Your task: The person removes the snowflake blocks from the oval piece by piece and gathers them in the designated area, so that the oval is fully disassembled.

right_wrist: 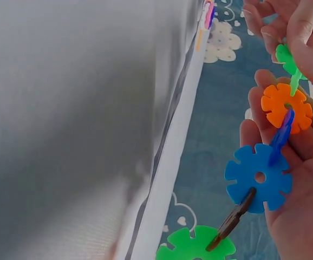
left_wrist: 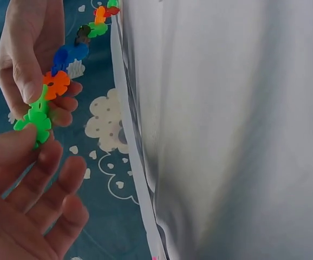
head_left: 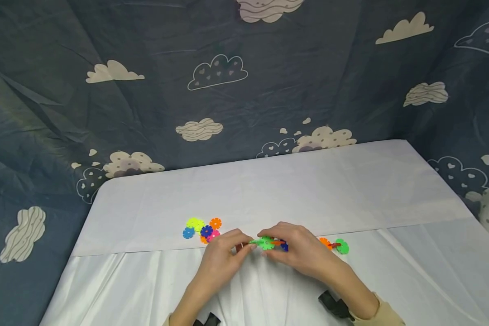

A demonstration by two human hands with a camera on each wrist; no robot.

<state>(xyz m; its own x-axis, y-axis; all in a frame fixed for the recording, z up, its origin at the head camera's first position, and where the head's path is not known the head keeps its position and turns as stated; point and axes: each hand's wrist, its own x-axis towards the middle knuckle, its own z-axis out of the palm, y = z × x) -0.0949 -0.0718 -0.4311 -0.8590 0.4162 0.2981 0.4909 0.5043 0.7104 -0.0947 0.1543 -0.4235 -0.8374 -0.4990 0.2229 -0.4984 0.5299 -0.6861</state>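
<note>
Between both hands stretches a chain of notched plastic flower discs slotted into one another. My left hand (head_left: 222, 256) pinches a green disc (left_wrist: 34, 127) at the chain's left end between thumb and fingers. My right hand (head_left: 303, 249) holds the chain close by, its thumb at the adjoining green disc (head_left: 266, 243), with fingers behind an orange disc (right_wrist: 278, 105). From there the chain runs on through a dark blue disc (right_wrist: 282, 135), a blue disc (right_wrist: 254, 176), a brown disc (right_wrist: 232, 219) and more, ending right of the hand at another green disc (head_left: 342, 246).
Left of the hands, several loose discs lie clustered on the white-covered table (head_left: 244, 194), among them a yellow one (head_left: 194, 223), a blue one (head_left: 189, 232) and an orange one (head_left: 215, 223). A dark curtain (head_left: 155, 104) with cloud prints hangs behind the table.
</note>
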